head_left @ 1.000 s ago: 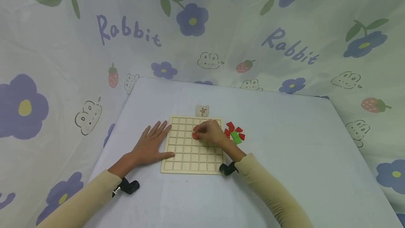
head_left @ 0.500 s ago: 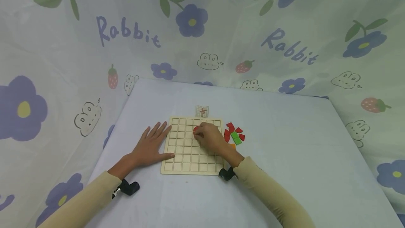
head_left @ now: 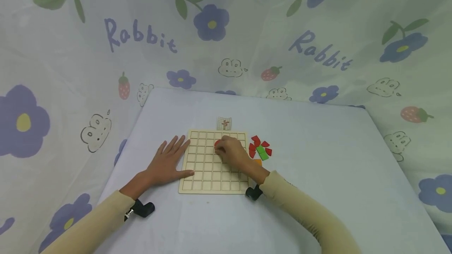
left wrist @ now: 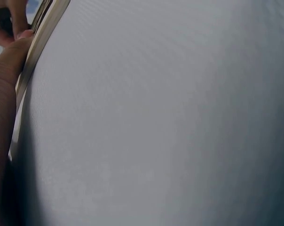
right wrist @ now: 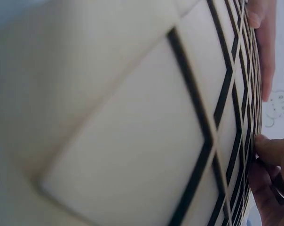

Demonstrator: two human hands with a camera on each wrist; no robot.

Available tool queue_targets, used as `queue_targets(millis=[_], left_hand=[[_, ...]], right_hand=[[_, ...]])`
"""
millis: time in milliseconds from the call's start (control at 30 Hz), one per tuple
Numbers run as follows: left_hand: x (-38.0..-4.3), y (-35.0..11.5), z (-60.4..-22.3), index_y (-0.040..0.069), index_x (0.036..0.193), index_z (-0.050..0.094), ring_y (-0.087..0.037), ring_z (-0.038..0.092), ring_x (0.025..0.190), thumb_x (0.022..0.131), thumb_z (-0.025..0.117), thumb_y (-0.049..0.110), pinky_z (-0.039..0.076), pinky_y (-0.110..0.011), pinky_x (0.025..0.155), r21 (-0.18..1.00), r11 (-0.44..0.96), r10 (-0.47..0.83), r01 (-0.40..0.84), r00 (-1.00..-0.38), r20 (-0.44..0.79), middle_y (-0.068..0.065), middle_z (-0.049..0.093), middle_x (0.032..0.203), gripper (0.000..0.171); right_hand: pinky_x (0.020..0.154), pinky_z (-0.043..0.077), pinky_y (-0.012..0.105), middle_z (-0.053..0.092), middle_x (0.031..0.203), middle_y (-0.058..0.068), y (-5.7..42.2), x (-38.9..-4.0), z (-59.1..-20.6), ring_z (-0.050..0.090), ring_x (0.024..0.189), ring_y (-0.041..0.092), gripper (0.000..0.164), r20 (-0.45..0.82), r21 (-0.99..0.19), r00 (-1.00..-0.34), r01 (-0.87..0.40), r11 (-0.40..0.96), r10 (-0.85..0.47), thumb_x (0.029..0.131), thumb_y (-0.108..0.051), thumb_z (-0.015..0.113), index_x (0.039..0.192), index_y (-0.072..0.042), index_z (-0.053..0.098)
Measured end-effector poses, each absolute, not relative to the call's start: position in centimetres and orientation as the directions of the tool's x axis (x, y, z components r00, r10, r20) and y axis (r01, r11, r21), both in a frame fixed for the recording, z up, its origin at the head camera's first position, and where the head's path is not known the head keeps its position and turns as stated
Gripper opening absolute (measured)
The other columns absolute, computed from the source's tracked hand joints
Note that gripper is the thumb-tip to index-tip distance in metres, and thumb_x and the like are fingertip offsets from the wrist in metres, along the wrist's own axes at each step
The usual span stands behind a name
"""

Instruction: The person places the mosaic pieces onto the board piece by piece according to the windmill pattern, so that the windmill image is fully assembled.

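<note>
A square wooden grid board (head_left: 197,175) lies flat on the table. My left hand (head_left: 167,162) rests at its left side with fingers spread, fingertips and thumb at the edge. My right hand (head_left: 231,150) is over the upper middle of the grid, thumb and fingers pinched together around a small red piece mostly hidden by them. Another red piece (head_left: 217,143) shows just beyond the fingertips. In the right wrist view, the right hand's thumb (right wrist: 271,150) and fingers meet at the board's surface. The left wrist view catches the left thumb (left wrist: 12,59) against the board's side.
Right of the board lie several loose red pieces (head_left: 252,150), green pieces (head_left: 262,153) and an orange piece (head_left: 258,162), partly behind the right wrist. A small pattern card (head_left: 224,123) with a pinwheel design sits beyond the board. A printed curtain (head_left: 197,54) hangs behind the table.
The right hand stays at the same spot on the grid, its fingers now covering the nearer red piece that showed earlier. The left hand holds still. The head view has shifted slightly.
</note>
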State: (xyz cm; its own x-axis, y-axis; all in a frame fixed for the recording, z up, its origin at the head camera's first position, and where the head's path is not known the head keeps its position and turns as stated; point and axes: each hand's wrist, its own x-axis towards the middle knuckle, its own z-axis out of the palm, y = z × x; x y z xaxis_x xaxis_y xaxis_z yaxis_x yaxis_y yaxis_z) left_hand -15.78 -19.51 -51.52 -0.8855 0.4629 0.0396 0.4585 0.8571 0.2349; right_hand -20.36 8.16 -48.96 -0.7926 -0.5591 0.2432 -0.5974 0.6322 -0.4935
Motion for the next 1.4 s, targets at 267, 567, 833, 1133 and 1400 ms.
queue_targets(millis=[267,567,833,1133,1400], left_hand=[[-15.7,-19.5,-51.7,0.011,0.159,0.015,-0.034,0.004,0.149,0.080,0.046,0.084,0.004,-0.059,0.115,0.234,0.853,0.468,0.466,-0.882,0.048,-0.012,0.009,0.164,0.112],[-15.8,-19.5,-51.8,0.010,0.158,0.015,-0.035,0.004,0.149,0.079,0.046,0.085,0.005,-0.059,0.115,0.228,0.850,0.472,0.474,-0.879,0.067,-0.013,0.010,0.163,0.113],[-15.9,-19.6,-51.9,0.012,0.159,0.014,-0.031,0.002,0.149,0.079,0.044,0.086,0.003,-0.057,0.115,0.221,0.854,0.470,0.472,-0.880,0.065,-0.010,0.008,0.164,0.113],[-15.8,-19.6,-51.9,0.011,0.158,0.017,-0.033,0.004,0.149,0.079,0.047,0.084,0.005,-0.058,0.115,0.235,0.850,0.467,0.472,-0.881,0.078,-0.012,0.010,0.163,0.112],[-15.8,-19.7,-52.0,0.012,0.159,0.016,-0.034,0.005,0.149,0.079,0.046,0.085,0.006,-0.059,0.115,0.228,0.851,0.468,0.473,-0.880,0.079,-0.012,0.011,0.163,0.113]], right_hand=[[0.069,0.049,0.025,0.062,0.084,-0.005,9.0,-20.6,-49.5,0.057,0.078,0.009,0.004,0.235,-0.587,-0.819,-0.549,0.595,-0.524,0.088,-0.014,0.076,0.091,-0.011,0.078],[0.068,0.050,0.024,0.066,0.085,-0.004,11.4,-20.9,-49.0,0.057,0.076,0.008,0.006,0.271,-0.569,-0.834,-0.541,0.619,-0.480,0.086,-0.008,0.077,0.091,-0.008,0.078],[0.062,0.051,0.027,0.065,0.084,-0.002,14.7,-21.5,-48.2,0.059,0.072,0.010,0.007,0.230,-0.587,-0.894,-0.443,0.678,-0.385,0.087,-0.008,0.076,0.093,-0.006,0.077],[0.065,0.050,0.031,0.065,0.088,-0.002,17.2,-21.7,-48.6,0.057,0.075,0.014,0.012,0.132,-0.511,-0.954,-0.299,0.806,-0.270,0.090,-0.016,0.072,0.099,-0.010,0.076],[0.055,0.046,0.028,0.062,0.090,0.002,18.5,-22.1,-48.8,0.054,0.070,0.016,0.024,0.155,-0.505,-0.970,-0.239,0.830,-0.184,0.087,-0.015,0.077,0.108,-0.005,0.074]])
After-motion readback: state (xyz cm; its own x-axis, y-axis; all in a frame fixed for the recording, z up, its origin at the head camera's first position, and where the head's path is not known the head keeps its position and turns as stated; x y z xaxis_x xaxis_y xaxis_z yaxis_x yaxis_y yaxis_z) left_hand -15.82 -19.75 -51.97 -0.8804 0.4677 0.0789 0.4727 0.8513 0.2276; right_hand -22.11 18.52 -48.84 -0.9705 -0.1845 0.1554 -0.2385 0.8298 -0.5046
